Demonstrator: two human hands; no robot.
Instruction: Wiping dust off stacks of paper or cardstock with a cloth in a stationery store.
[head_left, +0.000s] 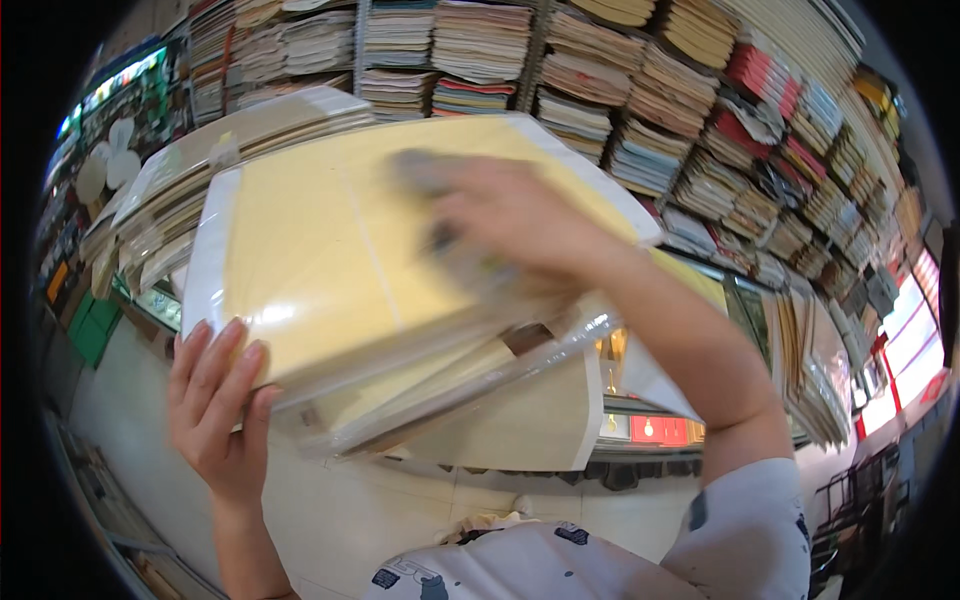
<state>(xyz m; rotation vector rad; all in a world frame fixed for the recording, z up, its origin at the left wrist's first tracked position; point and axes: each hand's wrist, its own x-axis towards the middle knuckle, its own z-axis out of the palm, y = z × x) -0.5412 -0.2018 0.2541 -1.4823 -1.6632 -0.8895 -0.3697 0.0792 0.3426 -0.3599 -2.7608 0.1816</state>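
Observation:
My left hand (221, 409) grips the near left corner of a stack of paper sheets or mounted boards (300, 225), with its fingers on the top and its thumb at the near side. The top sheet is pale yellow with white bands at both ends, under glossy clear plastic. Over the middle of the sheet, my right hand (502, 210) is blurred by motion. It holds a crumpled grey cloth (472, 270), too smeared to make out fully. Below the near edge lie more plastic-wrapped boards (450, 397) at an angle, and a beige sheet with a white end (517, 420) hangs down.
Shelves of stacked paper (480, 37) run along the back and right. Another wrapped stack (255, 127) stands behind on the left. A glass display counter (645, 427) holds red boxes under the boards. Upright boards (806, 360) lean at the right. Pale floor tiles (135, 405) show below.

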